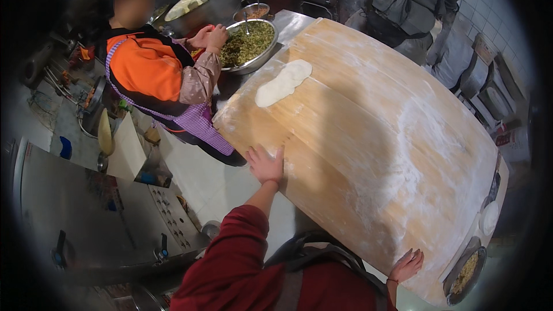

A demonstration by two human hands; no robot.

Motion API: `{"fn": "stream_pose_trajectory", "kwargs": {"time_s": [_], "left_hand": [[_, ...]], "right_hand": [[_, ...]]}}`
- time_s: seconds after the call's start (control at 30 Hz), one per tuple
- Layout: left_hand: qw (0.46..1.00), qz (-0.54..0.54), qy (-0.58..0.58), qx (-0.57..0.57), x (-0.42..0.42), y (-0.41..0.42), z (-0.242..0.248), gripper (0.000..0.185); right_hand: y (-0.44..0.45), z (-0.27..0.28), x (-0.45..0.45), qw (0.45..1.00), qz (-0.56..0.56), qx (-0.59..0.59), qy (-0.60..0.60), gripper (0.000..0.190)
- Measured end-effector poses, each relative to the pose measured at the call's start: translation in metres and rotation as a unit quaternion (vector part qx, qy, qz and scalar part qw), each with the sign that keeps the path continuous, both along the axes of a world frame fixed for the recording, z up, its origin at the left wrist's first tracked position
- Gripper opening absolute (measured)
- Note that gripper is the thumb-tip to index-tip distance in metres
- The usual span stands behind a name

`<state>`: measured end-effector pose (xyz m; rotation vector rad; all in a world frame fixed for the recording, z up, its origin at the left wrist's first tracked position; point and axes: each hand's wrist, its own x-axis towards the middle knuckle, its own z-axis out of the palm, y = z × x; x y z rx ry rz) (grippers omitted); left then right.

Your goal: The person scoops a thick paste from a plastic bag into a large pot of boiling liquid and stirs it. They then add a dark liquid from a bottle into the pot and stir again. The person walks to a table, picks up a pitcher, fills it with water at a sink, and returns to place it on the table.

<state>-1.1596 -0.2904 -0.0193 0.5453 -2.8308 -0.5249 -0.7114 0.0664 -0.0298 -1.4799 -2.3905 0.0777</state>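
Note:
My left hand (265, 165) rests with spread fingers on the near left edge of a large floured wooden board (345, 138). On the board's near right edge lies my right hand (407, 265), its fingers slightly apart, with nothing seen in it. Two thin rounds of dough (284, 83), overlapping or touching, lie flat near the board's far left part, beyond my left hand. Just past that edge stands a metal bowl of chopped green filling (250, 45) with a spoon in it.
A co-worker in an orange top and checked apron (147, 69) works at the left, hands beside the filling bowl. Another person in grey (417, 0) stands beyond the board. A large round pan (198, 0) sits behind the bowl. An oval dish of yellowish food (465, 273) is at the right corner.

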Motion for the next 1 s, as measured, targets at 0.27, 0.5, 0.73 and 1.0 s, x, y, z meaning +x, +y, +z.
{"fn": "stream_pose_trajectory", "kwargs": {"time_s": [0.27, 0.5, 0.73, 1.0], "left_hand": [[1.000, -0.007, 0.008, 0.008, 0.000, 0.001, 0.002, 0.088], [1.000, -0.003, -0.015, 0.022, 0.001, 0.002, 0.004, 0.088], [1.000, 0.013, -0.015, -0.018, -0.002, -0.001, -0.006, 0.086], [0.998, -0.012, -0.029, -0.047, -0.004, 0.000, -0.005, 0.090]], "right_hand": [[-0.001, -0.002, -0.001, 1.000, 0.015, 0.022, 0.003, 0.043], [0.003, -0.007, 0.003, 0.997, 0.056, 0.047, 0.036, 0.041], [0.001, -0.004, -0.003, 0.998, 0.037, 0.025, 0.032, 0.040], [-0.001, 0.012, -0.010, 0.998, 0.014, 0.005, 0.058, 0.038]]}}
